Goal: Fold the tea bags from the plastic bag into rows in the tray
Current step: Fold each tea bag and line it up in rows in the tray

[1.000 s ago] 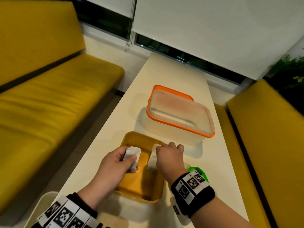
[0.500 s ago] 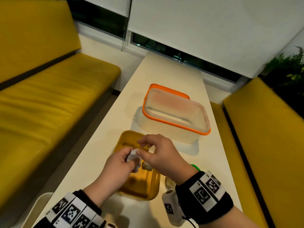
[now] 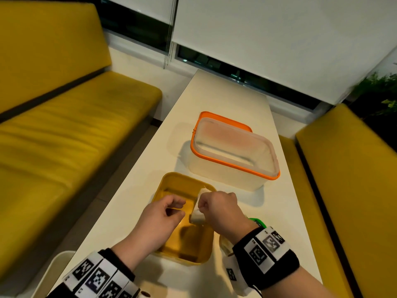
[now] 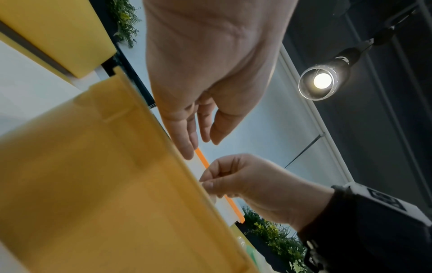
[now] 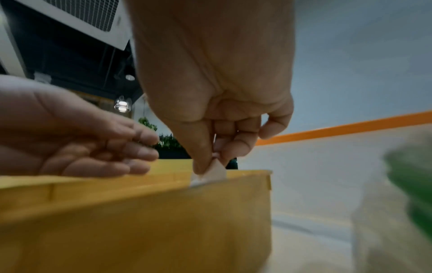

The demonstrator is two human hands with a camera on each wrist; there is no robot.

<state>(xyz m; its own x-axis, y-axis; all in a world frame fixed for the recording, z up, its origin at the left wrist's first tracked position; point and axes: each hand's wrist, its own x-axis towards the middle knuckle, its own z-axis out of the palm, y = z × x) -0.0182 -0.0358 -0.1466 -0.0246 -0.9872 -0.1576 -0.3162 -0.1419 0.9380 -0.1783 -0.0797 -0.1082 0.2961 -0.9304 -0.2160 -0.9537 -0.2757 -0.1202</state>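
Right hand [image 3: 219,208]: fist-like, knuckles up, over the right side of the yellow tray [image 3: 171,183]. Thumb and forefinger pinch the top edge of a white tea bag [image 3: 198,214]; the remaining fingers are curled in behind. In the right wrist view the bag [image 5: 214,175] hangs below the pinch, its lower part dipping behind the tray's near wall [image 5: 140,212] (how far down it reaches cannot be told).

Left hand [image 3: 160,214]: just beside the right, over the tray's left half, holding nothing. Fingers loosely curled, thumb apart from them; the left wrist view shows the fingers [image 4: 187,136] relaxed, tips pointing toward the tray rim [image 4: 149,118]. A narrow gap separates the two hands.

Tray sits on the white bench [image 3: 225,97], near edge close to the person. Its floor shows bare yellow toward the far wall and near the front wall.

Just beyond the tray: a translucent container with orange rim [image 3: 234,155], a strip of bench between them. Right of the tray, partly under the right wrist, something green [image 3: 256,221] with clear plastic (blurred; likely the plastic bag, not certain). Bench runs long and narrow between yellow sofas [image 3: 64,136]; far end open.
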